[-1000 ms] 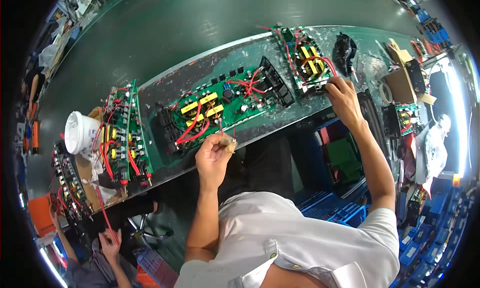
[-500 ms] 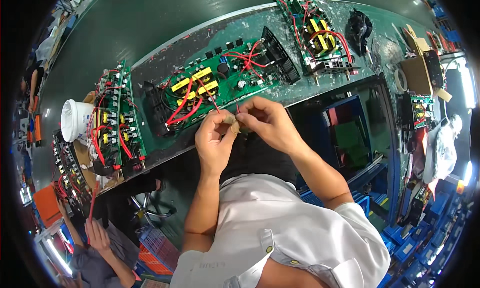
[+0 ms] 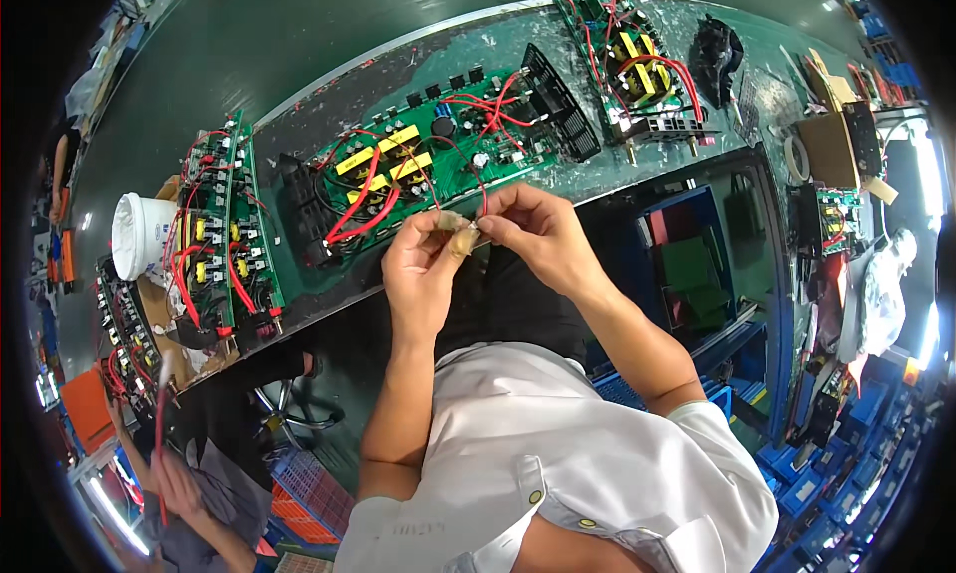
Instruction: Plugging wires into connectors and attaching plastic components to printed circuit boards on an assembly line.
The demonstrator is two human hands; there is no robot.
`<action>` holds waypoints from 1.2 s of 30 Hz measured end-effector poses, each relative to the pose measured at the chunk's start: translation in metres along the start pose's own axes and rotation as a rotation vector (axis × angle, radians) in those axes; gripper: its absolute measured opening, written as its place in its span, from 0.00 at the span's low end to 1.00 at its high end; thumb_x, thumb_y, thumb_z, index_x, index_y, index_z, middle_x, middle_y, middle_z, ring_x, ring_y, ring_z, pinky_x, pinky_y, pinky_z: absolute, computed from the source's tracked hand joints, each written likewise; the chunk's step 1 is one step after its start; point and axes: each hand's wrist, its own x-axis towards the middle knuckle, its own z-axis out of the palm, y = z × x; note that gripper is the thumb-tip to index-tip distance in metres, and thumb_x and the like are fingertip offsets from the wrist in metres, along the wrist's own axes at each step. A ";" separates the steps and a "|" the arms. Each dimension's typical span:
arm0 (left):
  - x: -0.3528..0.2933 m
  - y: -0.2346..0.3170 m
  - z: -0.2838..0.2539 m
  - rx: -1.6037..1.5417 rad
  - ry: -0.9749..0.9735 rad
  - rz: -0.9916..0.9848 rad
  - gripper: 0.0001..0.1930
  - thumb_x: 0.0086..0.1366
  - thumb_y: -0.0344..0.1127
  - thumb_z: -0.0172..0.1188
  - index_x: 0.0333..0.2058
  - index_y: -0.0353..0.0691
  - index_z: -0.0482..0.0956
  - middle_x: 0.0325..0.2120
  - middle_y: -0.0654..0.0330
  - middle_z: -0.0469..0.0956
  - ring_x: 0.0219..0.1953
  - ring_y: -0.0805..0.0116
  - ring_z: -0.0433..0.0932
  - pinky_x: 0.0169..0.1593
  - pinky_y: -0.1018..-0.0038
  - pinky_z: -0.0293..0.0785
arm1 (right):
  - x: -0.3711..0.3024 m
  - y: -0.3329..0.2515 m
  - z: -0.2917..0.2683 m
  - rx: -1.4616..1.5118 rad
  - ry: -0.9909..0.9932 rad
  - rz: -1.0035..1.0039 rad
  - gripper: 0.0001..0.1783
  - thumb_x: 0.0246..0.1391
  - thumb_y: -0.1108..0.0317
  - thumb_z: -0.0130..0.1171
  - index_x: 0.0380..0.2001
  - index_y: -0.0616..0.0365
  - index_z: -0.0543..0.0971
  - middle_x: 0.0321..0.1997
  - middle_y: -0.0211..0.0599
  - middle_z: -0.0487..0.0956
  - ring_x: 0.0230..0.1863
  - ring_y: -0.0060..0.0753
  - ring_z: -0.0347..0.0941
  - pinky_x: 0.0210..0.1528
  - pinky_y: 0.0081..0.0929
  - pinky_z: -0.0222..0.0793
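Note:
Just in front of the bench edge, my left hand (image 3: pixel 418 274) and my right hand (image 3: pixel 543 239) meet fingertip to fingertip, both pinched closed. Yellowish covers wrap the thumb and forefinger of the left one. A thin red wire (image 3: pixel 432 187) runs from the green circuit board (image 3: pixel 456 180) down to my left fingers. Another thin red wire (image 3: pixel 484 190) leads into my right fingertips. The wire ends are hidden between the fingers. The board lies on the bench with yellow-wrapped transformers (image 3: pixel 398 138), thick red cables and a black end panel (image 3: pixel 561 105).
More circuit boards stand at the left (image 3: pixel 239 225) and far right (image 3: pixel 637 65). A white bucket (image 3: pixel 139 236) sits on the left. A co-worker's hand (image 3: pixel 177 483) holds a red cable at lower left. A blue-framed shelf (image 3: pixel 687 264) is under the bench, right.
My hands stay together at nearly the same spot, with the right fingers shifted slightly. The view has tilted a little. The co-worker's hand has moved down and left with the red cable.

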 end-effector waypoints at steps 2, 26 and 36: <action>-0.001 0.001 0.000 0.022 -0.015 0.018 0.11 0.64 0.22 0.64 0.44 0.33 0.76 0.38 0.63 0.80 0.39 0.77 0.78 0.45 0.80 0.75 | -0.001 0.003 -0.003 -0.092 0.002 0.005 0.06 0.62 0.72 0.61 0.39 0.64 0.78 0.35 0.26 0.79 0.35 0.15 0.73 0.39 0.17 0.71; -0.005 -0.002 -0.011 0.090 -0.091 0.026 0.12 0.68 0.27 0.62 0.48 0.32 0.77 0.45 0.60 0.81 0.42 0.80 0.76 0.46 0.82 0.72 | 0.038 -0.049 -0.029 -1.248 0.266 -0.299 0.09 0.55 0.71 0.60 0.34 0.68 0.80 0.29 0.54 0.81 0.34 0.56 0.80 0.37 0.39 0.74; -0.006 -0.004 -0.016 0.052 -0.131 0.009 0.12 0.68 0.24 0.59 0.49 0.31 0.76 0.47 0.59 0.80 0.45 0.77 0.77 0.50 0.79 0.73 | 0.043 -0.052 -0.026 -1.276 0.237 -0.205 0.11 0.54 0.69 0.62 0.35 0.68 0.81 0.31 0.52 0.83 0.34 0.49 0.83 0.39 0.34 0.76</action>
